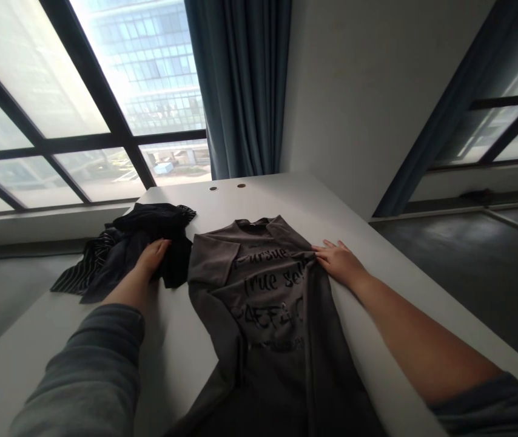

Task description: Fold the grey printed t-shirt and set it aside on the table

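The open right hand, fingers spread, touches the edge of the grey T-shirt at its 2 o'clock. The left hand, also open, rests against the dark striped cloth at the shirt's 10 o'clock, gripping nothing. The shirt lies flat on the white table, collar toward 12 o'clock, its lower part running off toward 6 o'clock.

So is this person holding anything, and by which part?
No firm grip shows: the right hand lies at the side edge of the grey T-shirt, and the left hand rests against the black garment.
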`<state>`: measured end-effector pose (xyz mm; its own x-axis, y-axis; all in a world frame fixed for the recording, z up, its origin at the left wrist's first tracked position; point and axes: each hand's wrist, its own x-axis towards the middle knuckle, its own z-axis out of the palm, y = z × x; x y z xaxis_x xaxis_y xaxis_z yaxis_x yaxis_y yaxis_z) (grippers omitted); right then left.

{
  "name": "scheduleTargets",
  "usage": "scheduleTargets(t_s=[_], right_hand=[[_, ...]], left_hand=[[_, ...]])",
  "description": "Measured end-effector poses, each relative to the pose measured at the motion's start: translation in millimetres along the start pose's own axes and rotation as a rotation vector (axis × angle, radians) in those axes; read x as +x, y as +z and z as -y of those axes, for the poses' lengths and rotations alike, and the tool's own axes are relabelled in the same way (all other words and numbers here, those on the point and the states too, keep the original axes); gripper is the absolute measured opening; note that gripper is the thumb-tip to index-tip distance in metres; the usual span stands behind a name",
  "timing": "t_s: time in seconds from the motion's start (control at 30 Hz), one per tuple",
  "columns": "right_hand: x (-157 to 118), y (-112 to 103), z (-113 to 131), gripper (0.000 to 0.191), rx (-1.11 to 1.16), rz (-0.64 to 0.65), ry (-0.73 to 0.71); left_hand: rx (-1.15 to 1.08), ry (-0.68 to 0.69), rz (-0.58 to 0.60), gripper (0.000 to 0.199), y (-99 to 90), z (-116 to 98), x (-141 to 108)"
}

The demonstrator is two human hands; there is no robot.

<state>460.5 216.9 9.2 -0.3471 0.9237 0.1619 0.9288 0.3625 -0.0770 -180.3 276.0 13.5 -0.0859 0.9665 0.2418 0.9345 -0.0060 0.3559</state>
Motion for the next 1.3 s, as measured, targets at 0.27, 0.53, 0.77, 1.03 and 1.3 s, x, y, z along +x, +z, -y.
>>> scheduleTargets(t_s=[0.27, 0.53, 0.77, 1.03, 1.3], right_hand=[[-9, 9, -48, 0.037, 0.022, -0.061, 0.117], [-43, -26, 47, 0.039, 0.229, -0.226, -0.217], [-120, -46, 121, 0.026, 0.278, 0.115, -0.540], [-175, -64, 122, 0.018, 0.347, 0.169, -0.714], [-225, -77, 107, 0.021, 0.478, -0.102, -0.500]], left_hand=[[0.314, 0.087, -0.061, 0.035, -11.8, -24, -10], [0.103, 0.325, 0.131, 0.040, -11.2, -188, -128], [0.130, 0.280, 0.392, 0.063, -28.1, -242, -293], [0.252, -0.036, 0.517, 0.028, -57.9, -222, -337], [0.083, -0.221, 0.492, 0.040, -96.5, -188, -368]])
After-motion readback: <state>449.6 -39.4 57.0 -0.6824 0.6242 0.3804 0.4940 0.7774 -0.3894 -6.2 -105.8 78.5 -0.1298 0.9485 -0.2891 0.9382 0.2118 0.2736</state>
